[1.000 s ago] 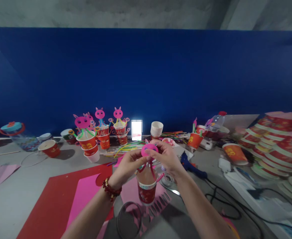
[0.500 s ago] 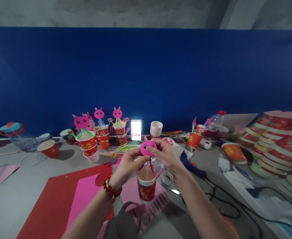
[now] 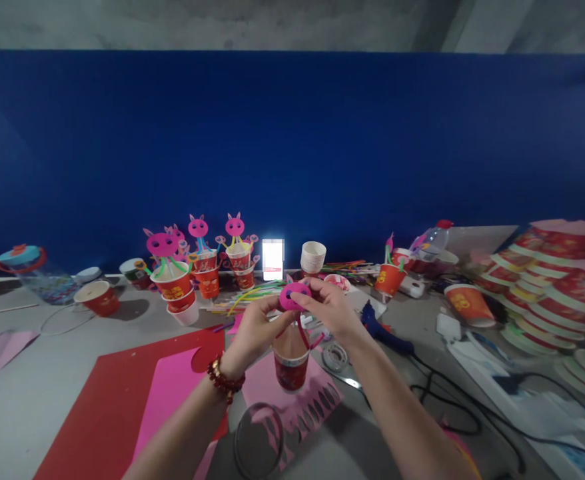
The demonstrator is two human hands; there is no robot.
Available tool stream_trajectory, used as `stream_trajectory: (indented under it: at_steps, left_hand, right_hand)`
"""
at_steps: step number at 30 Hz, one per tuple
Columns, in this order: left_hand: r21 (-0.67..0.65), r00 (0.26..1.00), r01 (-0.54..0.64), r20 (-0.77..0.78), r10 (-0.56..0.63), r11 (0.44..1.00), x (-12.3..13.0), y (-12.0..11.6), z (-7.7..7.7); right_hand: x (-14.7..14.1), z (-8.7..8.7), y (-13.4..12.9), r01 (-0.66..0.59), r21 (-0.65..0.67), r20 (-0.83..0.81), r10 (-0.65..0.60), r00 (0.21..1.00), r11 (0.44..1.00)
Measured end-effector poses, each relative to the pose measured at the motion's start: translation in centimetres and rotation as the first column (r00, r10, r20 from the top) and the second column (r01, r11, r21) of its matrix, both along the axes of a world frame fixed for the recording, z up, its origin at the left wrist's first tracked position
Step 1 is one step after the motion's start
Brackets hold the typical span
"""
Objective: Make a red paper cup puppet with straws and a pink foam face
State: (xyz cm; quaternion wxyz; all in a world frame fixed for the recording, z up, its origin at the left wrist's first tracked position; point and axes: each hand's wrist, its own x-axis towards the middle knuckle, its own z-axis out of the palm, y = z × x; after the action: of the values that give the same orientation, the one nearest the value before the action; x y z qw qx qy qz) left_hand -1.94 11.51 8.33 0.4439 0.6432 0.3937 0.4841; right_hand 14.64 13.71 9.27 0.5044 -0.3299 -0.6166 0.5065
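Observation:
A pink paper face [image 3: 293,298] with dark eyes and small ears is pinched between my two hands. My left hand [image 3: 256,328], with a beaded bracelet at the wrist, grips its left edge. On the right side my right hand [image 3: 333,308] holds it, the thumb lying over its front. Below the face, red stems run down to a patterned red paper cup [image 3: 291,373]. That cup is above pink paper with cut-out slots [image 3: 317,408].
Finished cup figures [image 3: 172,283] stand back left. Red sheets [image 3: 87,407] lie at left. A blue glue gun [image 3: 385,333] with black cable, a tape roll [image 3: 334,357] and scissors are right of the cup. Stacked cups [image 3: 562,287] fill the far right.
The cup beneath the face has shifted slightly up and left. Both hands keep their hold on the face, which now tips back a little.

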Motion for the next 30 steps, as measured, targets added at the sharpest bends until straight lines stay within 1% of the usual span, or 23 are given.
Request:
stream_trajectory:
  at_steps: [4, 7, 9, 14, 16, 19, 21, 23, 26, 27, 30]
  left_hand:
    - [0.018, 1.0, 0.011, -0.005, -0.011, 1.0, 0.07, -0.07, 0.05]
    - [-0.006, 0.999, 0.032, 0.033, -0.032, 0.999, 0.04, -0.09, 0.14]
    - [-0.016, 0.998, 0.044, 0.04, -0.043, 0.999, 0.0, -0.06, 0.13]
    - [0.003, 0.998, 0.055, 0.001, -0.055, 0.998, -0.1, 0.15, -0.18]
    - [0.001, 0.999, 0.049, 0.011, -0.049, 0.999, -0.15, 0.19, -0.23]
    - [0.012, 0.999, 0.046, 0.022, -0.047, 0.999, -0.19, 0.16, -0.13]
    - [0.039, 0.999, 0.04, -0.009, -0.039, 0.998, -0.16, 0.13, -0.05]
    - [0.055, 0.999, 0.028, -0.035, -0.026, 0.998, -0.07, 0.13, -0.06]
    - [0.031, 0.999, 0.028, -0.027, -0.027, 0.999, 0.05, 0.16, -0.2]
    - [0.019, 0.999, 0.033, -0.016, -0.033, 0.999, 0.04, 0.16, -0.24]
    - [-0.032, 0.995, 0.094, 0.037, -0.093, 0.995, -0.14, 0.13, -0.32]
  right_hand:
    - [-0.04, -0.21, 0.01, 0.014, 0.01, -0.016, -0.014, 1.0, 1.0]
    - [0.05, -0.12, -0.02, -0.014, -0.022, 0.0, 0.014, 1.0, 1.0]
    - [0.03, -0.14, -0.01, -0.016, -0.02, 0.009, 0.016, 1.0, 1.0]
    - [-0.18, -0.35, 0.03, 0.014, 0.079, 0.001, -0.014, 1.0, 0.997]
    - [-0.21, -0.43, 0.09, 0.023, 0.089, -0.006, -0.023, 1.0, 0.996]
    - [-0.23, -0.64, 0.33, 0.018, 0.024, -0.009, -0.018, 1.0, 1.0]
    - [-0.26, -0.79, 0.49, -0.007, -0.019, -0.024, 0.006, 1.0, 1.0]
    - [-0.3, -0.84, 0.55, -0.019, 0.01, -0.05, 0.02, 0.999, 1.0]
    - [-0.35, -0.7, 0.4, 0.006, 0.124, -0.056, 0.001, 0.998, 0.992]
    - [-0.35, -0.61, 0.32, 0.015, 0.141, -0.048, -0.008, 0.999, 0.99]
    - [-0.32, -0.37, 0.14, 0.016, 0.112, -0.028, -0.013, 1.0, 0.994]
